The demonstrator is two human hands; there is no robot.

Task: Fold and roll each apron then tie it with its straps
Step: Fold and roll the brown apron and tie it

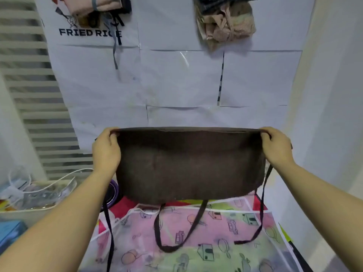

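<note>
Papered wall [176, 79], cable-cluttered bin [29, 212], held apron [188, 163]

Single head-worn wide-angle view; faces forward, downward; left hand [107, 152], right hand [277, 148] close; papered surface [176, 85] beyond.

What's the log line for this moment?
brown apron: held up, unrolled | left hand: grips top-left corner | right hand: grips top-right corner | straps: dangling over patterned sheet

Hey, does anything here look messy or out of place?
The pink bundle at the far left has a grey strap trailing loose over the white sheet, not tucked in. The brown apron, gripped by the left hand and right hand, hangs level with its straps dangling.
</note>
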